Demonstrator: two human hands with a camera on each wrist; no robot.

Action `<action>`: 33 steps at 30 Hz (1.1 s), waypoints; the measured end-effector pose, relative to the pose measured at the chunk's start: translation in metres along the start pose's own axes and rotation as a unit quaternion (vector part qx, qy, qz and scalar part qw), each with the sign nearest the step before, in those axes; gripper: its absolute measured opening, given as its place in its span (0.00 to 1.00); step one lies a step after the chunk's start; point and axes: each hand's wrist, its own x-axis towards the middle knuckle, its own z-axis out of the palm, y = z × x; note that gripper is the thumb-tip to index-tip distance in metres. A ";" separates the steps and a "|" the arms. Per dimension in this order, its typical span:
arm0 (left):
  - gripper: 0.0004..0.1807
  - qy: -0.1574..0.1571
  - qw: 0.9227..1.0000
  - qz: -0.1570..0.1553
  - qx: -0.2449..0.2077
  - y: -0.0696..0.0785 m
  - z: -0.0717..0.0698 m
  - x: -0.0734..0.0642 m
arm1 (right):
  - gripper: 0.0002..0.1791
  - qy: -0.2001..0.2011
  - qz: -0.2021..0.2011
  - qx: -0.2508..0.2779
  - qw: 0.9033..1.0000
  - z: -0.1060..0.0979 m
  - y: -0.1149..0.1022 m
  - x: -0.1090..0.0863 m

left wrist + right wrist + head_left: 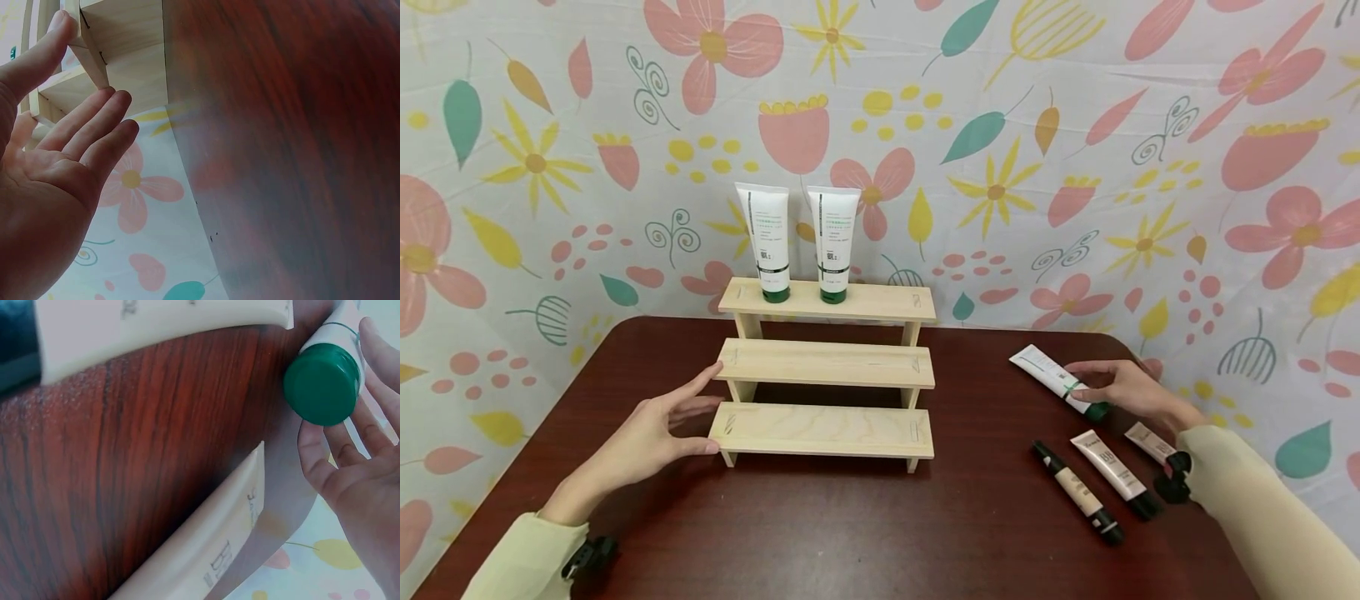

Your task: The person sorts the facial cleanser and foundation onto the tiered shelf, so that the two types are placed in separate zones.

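A three-step wooden display rack (827,362) stands on the table, with two white squeeze tubes (767,237) upright on their green caps on its top step. My left hand (643,433) touches the rack's left side, thumb at the bottom step and index finger at the middle one, its fingers fairly straight. At the right, my right hand (1123,390) holds a third white squeeze tube (1048,372) near its green cap (322,384), thumb on one side and fingers on the other. That tube lies slanted, close over the tabletop.
Nearer the front right lie a beige BB cream tube (1108,467), a smaller similar tube (1148,442) beside the right sleeve, and a slim black-ended beige tube (1078,493). A flowered cloth (1000,167) hangs behind the dark wooden table (820,533).
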 end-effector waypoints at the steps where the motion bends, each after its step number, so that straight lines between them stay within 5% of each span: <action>1: 0.60 0.000 1.000 0.000 0.000 0.000 0.000 0.000 | 0.32 -0.004 0.002 0.007 1.000 -0.001 0.000 0.000; 18: 0.60 0.001 1.000 -0.003 -0.007 -0.001 0.000 0.000 | 0.32 -0.046 0.012 0.082 0.996 -0.002 -0.006 0.007; 33: 0.60 0.002 1.000 0.003 -0.008 -0.002 0.000 0.000 | 0.37 -0.089 0.015 0.058 0.994 -0.001 -0.013 0.017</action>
